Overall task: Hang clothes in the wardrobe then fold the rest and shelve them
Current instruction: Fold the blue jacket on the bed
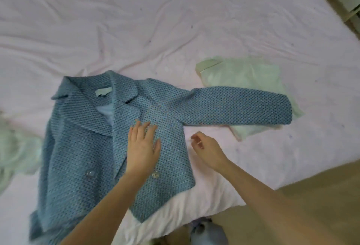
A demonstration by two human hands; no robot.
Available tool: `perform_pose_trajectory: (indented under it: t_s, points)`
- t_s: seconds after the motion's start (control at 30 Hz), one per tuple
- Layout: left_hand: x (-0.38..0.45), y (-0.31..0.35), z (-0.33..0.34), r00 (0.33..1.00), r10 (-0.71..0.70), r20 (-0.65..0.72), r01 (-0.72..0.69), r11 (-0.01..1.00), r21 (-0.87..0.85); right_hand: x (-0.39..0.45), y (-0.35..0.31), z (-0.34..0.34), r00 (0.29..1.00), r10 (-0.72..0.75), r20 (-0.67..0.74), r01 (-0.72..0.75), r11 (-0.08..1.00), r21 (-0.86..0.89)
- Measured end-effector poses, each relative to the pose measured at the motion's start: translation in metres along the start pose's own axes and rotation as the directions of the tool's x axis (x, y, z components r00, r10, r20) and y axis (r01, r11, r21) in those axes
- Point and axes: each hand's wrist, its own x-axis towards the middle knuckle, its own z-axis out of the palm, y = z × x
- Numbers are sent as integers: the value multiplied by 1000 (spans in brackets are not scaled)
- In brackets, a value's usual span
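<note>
While the left hand (143, 147) is pressing flat on it, one blue tweed jacket (93, 147) is lying face up at lower left of the frame.

Its white neck label (103, 91) is showing no readable writing, and two buttons are showing. The right hand (206, 148) is hovering beside it, fingers loosely curled, holding nothing. One pale green folded garment (243, 73) is lying under the outstretched sleeve (243, 106) on the pink bedsheet (175, 20).

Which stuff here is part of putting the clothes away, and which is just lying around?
Part of the job:
blue jacket, pressed flat by the left hand
folded pale green garment
crumpled pale green garment
right hand, holding nothing

Just there:
pink bedsheet
floor
</note>
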Motion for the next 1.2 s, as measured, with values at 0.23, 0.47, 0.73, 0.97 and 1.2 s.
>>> perform_pose_trajectory:
  t_s: [0.23, 0.47, 0.73, 0.97, 1.2]
  points:
    - [-89, -49, 3, 833, -497, 242, 545, 813, -205, -35, -18, 81, 909, 417, 10, -352, 755, 553]
    - [-72, -81, 4, 663, -670, 334, 748, 599, -285, -29, -29, 91, 891, 421, 169, -374, 472, 798]
    - [-39, -94, -36, 833, -486, -265, 354, 835, -420, -14, -43, 100, 907, 377, 185, -376, 532, 758]
    - [-44, -115, -8, 945, -313, 92, 325, 929, -176, -19, -38, 94, 898, 389, -204, -394, 919, 15]
    - [-22, -137, -11, 880, -160, 448, 177, 984, 4, -22, -39, 93, 922, 252, -293, -328, 911, -249]
